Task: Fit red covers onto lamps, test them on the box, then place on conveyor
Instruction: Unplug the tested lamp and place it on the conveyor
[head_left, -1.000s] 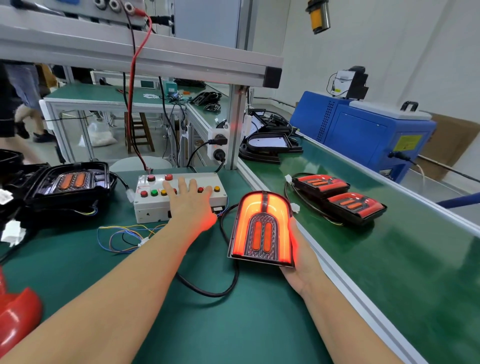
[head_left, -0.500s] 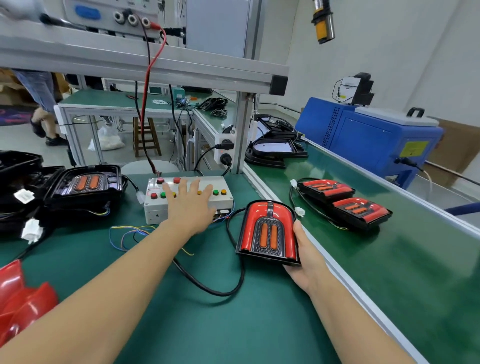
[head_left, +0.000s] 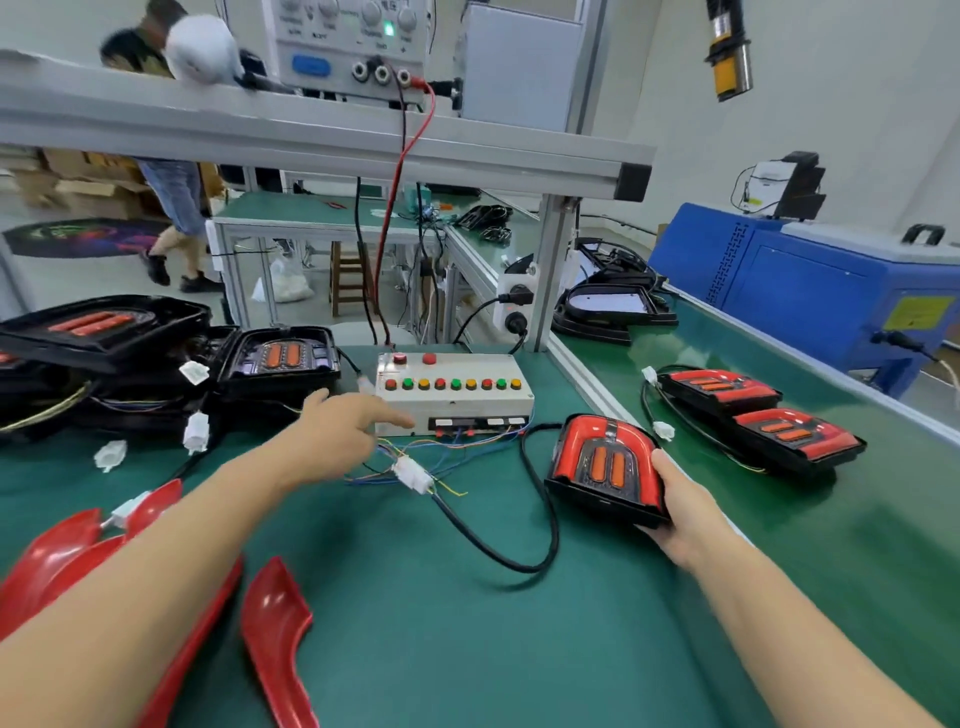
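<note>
My right hand (head_left: 685, 512) grips a red-covered lamp (head_left: 602, 465) by its right side, tilted up off the green bench; the lamp is unlit. Its black cable runs to a white connector (head_left: 414, 475) in front of the white test box (head_left: 454, 392) with coloured buttons. My left hand (head_left: 340, 428) hovers just in front of the box, fingers relaxed and a finger pointing right, holding nothing. Two finished red lamps (head_left: 756, 415) lie on the conveyor (head_left: 779, 519) at the right. Loose red covers (head_left: 275, 634) lie at lower left.
Black uncovered lamp housings (head_left: 275, 364) with white plugs are stacked at the left. A blue machine (head_left: 810, 286) stands beyond the conveyor. A power supply (head_left: 353, 47) sits on the overhead rail. More black housings (head_left: 608, 306) lie at the conveyor's far end. A person walks behind.
The lamp has gone from lit to unlit. My left hand has lifted off the test box buttons and drawn back toward me. The view has tilted upward.
</note>
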